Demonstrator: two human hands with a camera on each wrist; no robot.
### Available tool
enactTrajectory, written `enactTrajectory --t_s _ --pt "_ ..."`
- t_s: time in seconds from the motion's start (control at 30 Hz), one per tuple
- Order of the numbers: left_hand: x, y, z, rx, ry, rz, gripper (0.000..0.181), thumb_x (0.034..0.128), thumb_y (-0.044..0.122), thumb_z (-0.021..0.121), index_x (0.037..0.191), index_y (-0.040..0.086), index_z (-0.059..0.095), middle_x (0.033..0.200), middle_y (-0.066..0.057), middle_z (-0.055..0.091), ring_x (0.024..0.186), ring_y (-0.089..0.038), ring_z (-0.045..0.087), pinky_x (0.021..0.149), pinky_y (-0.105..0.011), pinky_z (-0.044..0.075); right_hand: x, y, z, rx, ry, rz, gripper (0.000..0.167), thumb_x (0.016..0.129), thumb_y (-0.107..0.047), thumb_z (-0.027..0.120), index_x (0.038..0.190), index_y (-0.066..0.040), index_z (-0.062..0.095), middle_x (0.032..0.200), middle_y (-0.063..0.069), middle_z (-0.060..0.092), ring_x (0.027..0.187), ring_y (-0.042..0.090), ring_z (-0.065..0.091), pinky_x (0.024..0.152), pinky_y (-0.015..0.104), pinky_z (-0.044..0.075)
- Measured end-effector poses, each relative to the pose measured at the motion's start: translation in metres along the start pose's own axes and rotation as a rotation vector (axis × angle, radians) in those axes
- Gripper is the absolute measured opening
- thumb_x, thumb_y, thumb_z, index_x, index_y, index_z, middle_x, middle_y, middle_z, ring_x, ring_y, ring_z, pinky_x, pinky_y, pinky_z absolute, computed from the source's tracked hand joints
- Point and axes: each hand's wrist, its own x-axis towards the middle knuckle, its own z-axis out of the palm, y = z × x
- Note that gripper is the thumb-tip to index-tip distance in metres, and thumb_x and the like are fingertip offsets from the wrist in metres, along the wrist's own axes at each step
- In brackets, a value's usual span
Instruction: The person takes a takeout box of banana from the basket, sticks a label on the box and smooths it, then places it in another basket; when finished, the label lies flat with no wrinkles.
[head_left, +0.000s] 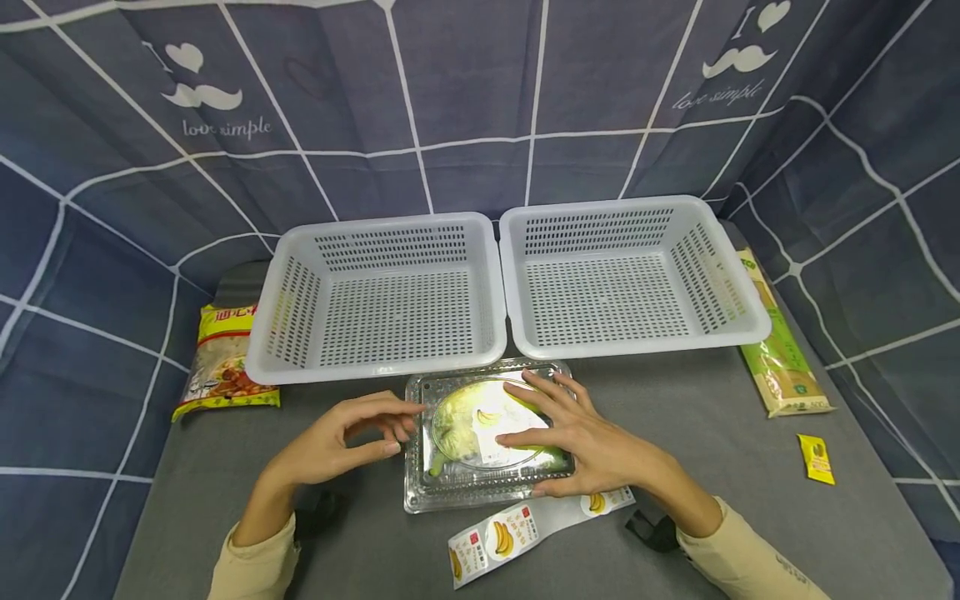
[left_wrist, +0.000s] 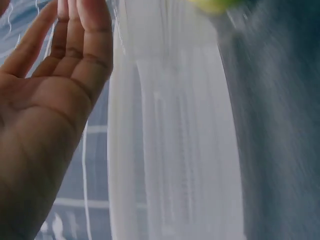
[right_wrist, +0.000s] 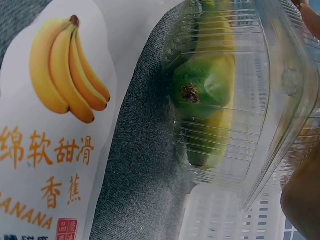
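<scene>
A clear plastic clamshell box (head_left: 414,479) lies closed on the table, with green and yellow produce (right_wrist: 202,87) visible inside. On its lid is a small banana sticker (head_left: 487,416). My right hand (head_left: 573,437) rests on the lid's right part, fingers spread, thumb along the near edge. At the box's left edge is my left hand (head_left: 352,437), its fingers loosely bent and holding nothing; whether a fingertip touches the rim I cannot tell. A strip of banana stickers (head_left: 517,533) lies in front of the box, its right end near my right thumb.
Two white perforated baskets (head_left: 375,371) (head_left: 637,342) stand side by side behind the box. A red-and-yellow food bag (head_left: 225,358) lies at the left, a green-and-cream packet (head_left: 787,367) at the right. A small yellow sachet (head_left: 816,459) lies on the grey table (head_left: 712,417).
</scene>
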Motion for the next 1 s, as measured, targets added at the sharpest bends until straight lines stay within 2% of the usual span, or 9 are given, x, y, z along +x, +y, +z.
enactTrajectory --t_s 0.17,0.3,0.5,0.67,1.0 --pt "-0.019 -0.003 -0.002 0.061 0.104 -0.049 0.049 0.0919 -0.008 0.060 0.139 0.000 0.050 0.125 -0.015 0.054 0.103 -0.017 0.062 0.085 -0.031 0.054 -0.001 0.000 0.000 -0.003 0.004 -0.003 0.065 0.080 -0.059 0.071 0.139 -0.036 0.054 0.161 0.013 0.025 0.148 0.041 0.015 0.111 0.068 0.008" --pt "-0.023 -0.009 -0.001 0.095 0.125 -0.059 0.055 0.0908 -0.007 0.062 0.143 0.000 0.046 0.133 -0.016 0.047 0.109 -0.021 0.060 0.084 -0.031 0.054 -0.001 0.000 0.000 -0.006 0.005 -0.004 0.066 0.079 -0.057 0.073 0.139 -0.036 0.054 0.160 0.013 0.026 0.148 0.041 0.015 0.111 0.068 0.009" --pt "-0.023 -0.016 0.006 0.063 0.128 -0.120 0.063 0.0904 -0.002 0.065 0.148 0.008 0.042 0.146 -0.017 0.037 0.112 -0.026 0.058 0.081 -0.033 0.054 -0.001 0.001 0.000 -0.005 0.008 -0.012 0.067 0.078 -0.055 0.075 0.139 -0.034 0.055 0.160 0.014 0.026 0.148 0.042 0.016 0.110 0.070 0.010" --pt "-0.019 -0.025 0.011 0.061 0.118 -0.126 0.069 0.0876 0.000 0.070 0.149 0.009 0.040 0.152 -0.020 0.028 0.111 -0.029 0.058 0.080 -0.033 0.055 -0.001 0.002 0.000 -0.002 0.006 -0.015 0.067 0.079 -0.055 0.074 0.139 -0.035 0.054 0.160 0.014 0.026 0.148 0.042 0.015 0.110 0.070 0.009" --pt "-0.017 -0.032 0.015 0.080 0.142 -0.183 0.071 0.0851 0.009 0.076 0.148 0.015 0.044 0.157 -0.015 0.020 0.108 -0.018 0.059 0.079 -0.033 0.054 0.000 0.004 0.000 0.008 0.008 -0.027 0.065 0.081 -0.059 0.070 0.139 -0.034 0.054 0.160 0.015 0.026 0.148 0.042 0.015 0.110 0.070 0.009"
